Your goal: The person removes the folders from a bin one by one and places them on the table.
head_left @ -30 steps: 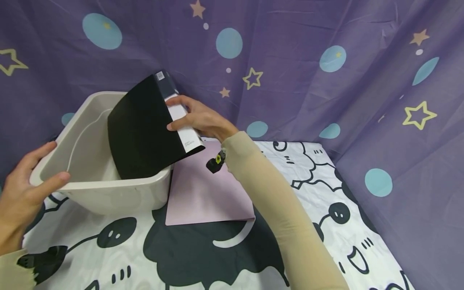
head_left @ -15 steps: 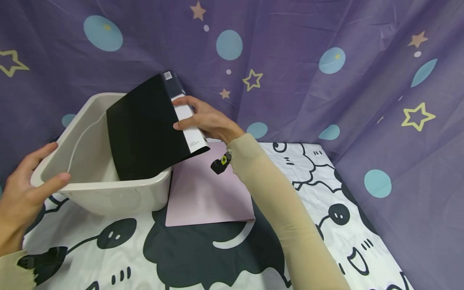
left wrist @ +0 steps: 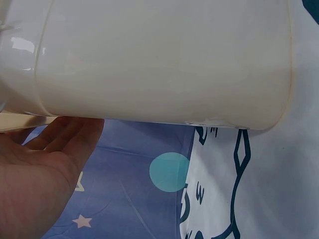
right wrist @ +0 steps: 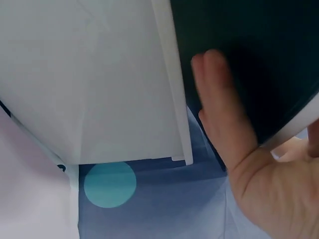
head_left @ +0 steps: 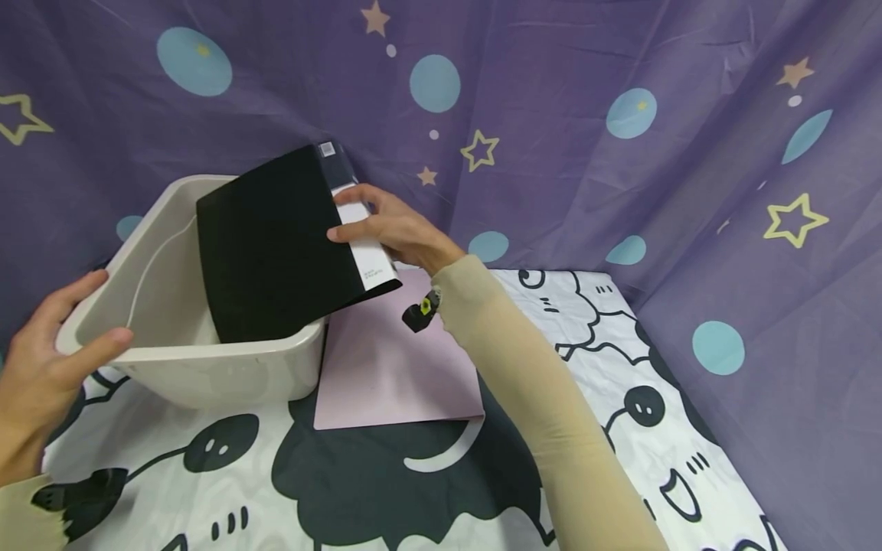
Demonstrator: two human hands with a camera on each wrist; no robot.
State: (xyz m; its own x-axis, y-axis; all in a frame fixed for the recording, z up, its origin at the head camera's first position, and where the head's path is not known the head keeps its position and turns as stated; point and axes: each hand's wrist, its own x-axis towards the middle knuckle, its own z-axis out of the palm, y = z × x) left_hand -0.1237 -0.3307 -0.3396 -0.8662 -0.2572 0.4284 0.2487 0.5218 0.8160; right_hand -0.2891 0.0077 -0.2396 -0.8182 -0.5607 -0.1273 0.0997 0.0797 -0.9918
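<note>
Here we see the right hand (head_left: 396, 228) gripping a black, rectangular file binder (head_left: 269, 252) by its white-labelled spine, its left part inside an off-white, rounded plastic tub (head_left: 220, 379) and its spine beyond the right rim; we find the left hand (head_left: 51, 356) holding the tub's near left corner between thumb and fingers, a flat, pale pink folder (head_left: 400, 375) lying just right

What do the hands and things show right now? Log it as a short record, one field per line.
Left hand: grips the white bin at its left end
Right hand: holds the black binder across its spine
Binder position: tilted, partly inside the bin, spine outside
Bin position: on the printed cloth
Pink item: flat on the cloth, right of the bin
Backdrop: purple curtain, stars and dots
</note>
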